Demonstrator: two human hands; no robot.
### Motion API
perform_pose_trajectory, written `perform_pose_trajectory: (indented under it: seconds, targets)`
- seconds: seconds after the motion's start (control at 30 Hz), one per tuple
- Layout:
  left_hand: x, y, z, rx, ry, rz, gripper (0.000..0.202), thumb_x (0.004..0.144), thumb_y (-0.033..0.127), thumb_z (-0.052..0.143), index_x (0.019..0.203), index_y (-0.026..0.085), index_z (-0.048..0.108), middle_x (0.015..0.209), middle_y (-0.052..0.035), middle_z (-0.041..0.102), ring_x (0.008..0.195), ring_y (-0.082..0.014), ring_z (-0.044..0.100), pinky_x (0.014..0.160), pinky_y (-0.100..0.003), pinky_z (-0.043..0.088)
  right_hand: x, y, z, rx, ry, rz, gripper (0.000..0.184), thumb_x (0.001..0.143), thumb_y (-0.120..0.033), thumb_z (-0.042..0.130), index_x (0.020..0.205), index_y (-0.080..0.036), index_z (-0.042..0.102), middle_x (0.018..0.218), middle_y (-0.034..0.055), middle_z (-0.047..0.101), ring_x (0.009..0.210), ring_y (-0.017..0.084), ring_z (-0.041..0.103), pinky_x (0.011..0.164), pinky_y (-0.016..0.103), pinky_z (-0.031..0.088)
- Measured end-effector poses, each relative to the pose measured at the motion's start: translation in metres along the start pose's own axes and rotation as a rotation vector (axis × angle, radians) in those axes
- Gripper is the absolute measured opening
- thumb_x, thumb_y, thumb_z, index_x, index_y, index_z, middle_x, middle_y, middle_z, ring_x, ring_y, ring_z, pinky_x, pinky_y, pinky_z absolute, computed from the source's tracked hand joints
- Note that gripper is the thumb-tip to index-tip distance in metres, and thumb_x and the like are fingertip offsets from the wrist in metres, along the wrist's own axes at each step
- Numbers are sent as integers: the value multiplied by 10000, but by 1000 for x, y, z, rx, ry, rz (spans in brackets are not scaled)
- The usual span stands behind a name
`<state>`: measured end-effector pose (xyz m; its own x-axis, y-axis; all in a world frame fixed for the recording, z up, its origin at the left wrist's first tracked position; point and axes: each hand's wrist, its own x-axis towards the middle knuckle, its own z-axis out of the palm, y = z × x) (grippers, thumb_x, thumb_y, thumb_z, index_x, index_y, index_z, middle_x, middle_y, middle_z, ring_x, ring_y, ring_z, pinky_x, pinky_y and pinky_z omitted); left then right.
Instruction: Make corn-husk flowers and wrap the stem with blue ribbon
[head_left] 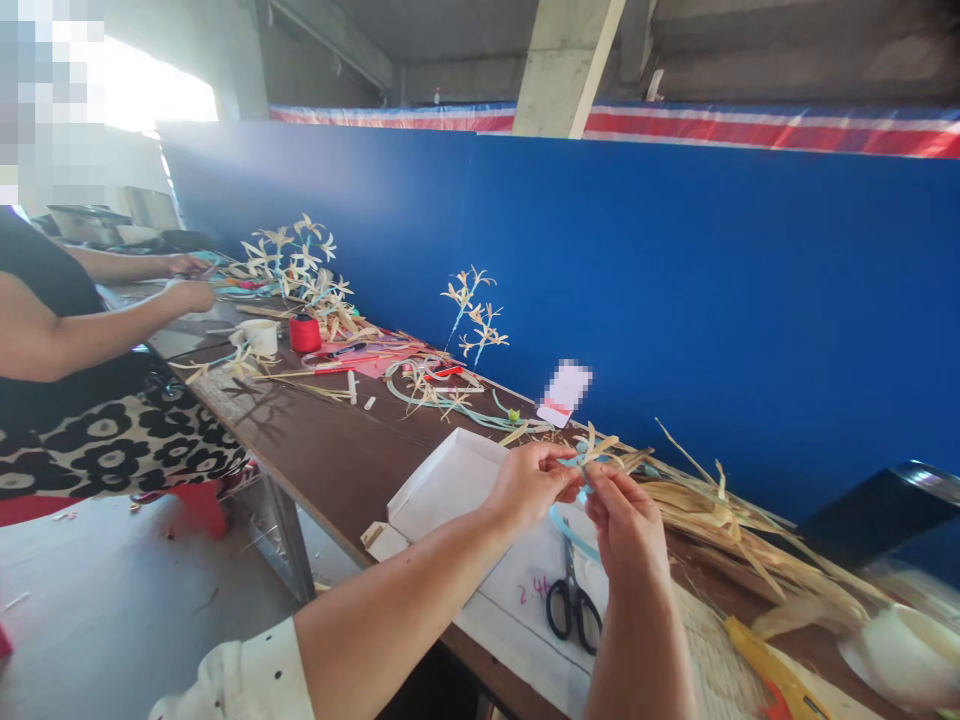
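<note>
My left hand and my right hand meet over the white cardboard, fingertips pinched together. Between them is a pale husk flower, its petals sticking up above the fingers. A bit of light blue material shows at the pinch, and a light blue strip curves below the hands. Black-handled scissors lie on the flattened white cardboard box, just under my right wrist. To the right of my right hand is a heap of dry husks.
Husk flowers on blue stems stand against the blue partition. Further left are a red thread spool, a white tape roll and a co-worker's hands. A yellow tool and a pale roll lie at right.
</note>
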<state>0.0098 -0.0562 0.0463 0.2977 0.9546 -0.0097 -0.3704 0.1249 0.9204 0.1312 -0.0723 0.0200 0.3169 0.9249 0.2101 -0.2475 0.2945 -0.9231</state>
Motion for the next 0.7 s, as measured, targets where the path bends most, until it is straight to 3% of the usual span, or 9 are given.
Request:
perform_pose_trajectory:
  seconds: [0.23, 0.7]
  targets:
    - [-1, 0, -1, 1, 2, 44, 249, 747, 125, 638, 993, 96, 621, 658, -26, 639, 602, -113, 633, 662, -272, 536, -1, 1, -1, -10, 27, -8, 216, 635, -331, 779, 718, -165, 668, 487, -62, 395, 451, 44, 253, 419, 202, 193]
    - [0, -2, 1, -12, 17, -23, 212, 714, 163, 699, 906, 89, 650, 658, -40, 658, 592, -104, 623, 628, -247, 522, -2, -3, 0, 48, 32, 0, 220, 604, -326, 790, 710, -177, 669, 558, -40, 480, 449, 46, 293, 416, 208, 204]
